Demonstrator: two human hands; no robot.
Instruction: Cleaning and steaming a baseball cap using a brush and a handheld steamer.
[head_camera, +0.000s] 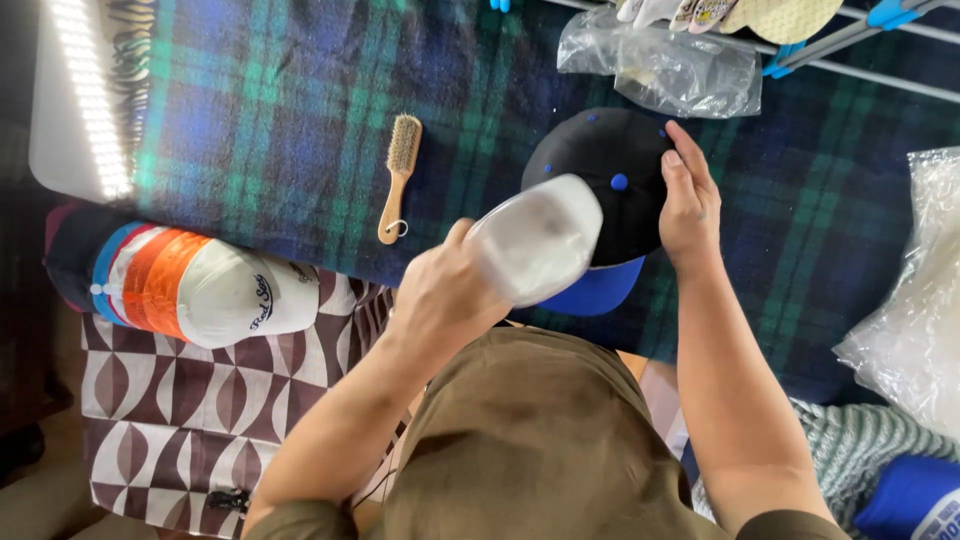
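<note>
Black baseball cap (600, 165) with blue brim, lying on plaid-covered worktop (280, 110); right hand (688, 205) rests flat on its crown, apparently steadying it. Left hand (445, 295) grips a white blurred object (535, 240) over the brim. Wooden brush (398, 175) nearby; white-and-orange cap (200, 285) well apart.

The white object (535, 240) in the left hand (440, 300) is motion-blurred, its kind unclear, and it hides part of the black cap (610, 160). The plastic bag (915, 300) at right and drying rack (860, 40) far off are cut by the edges.
</note>
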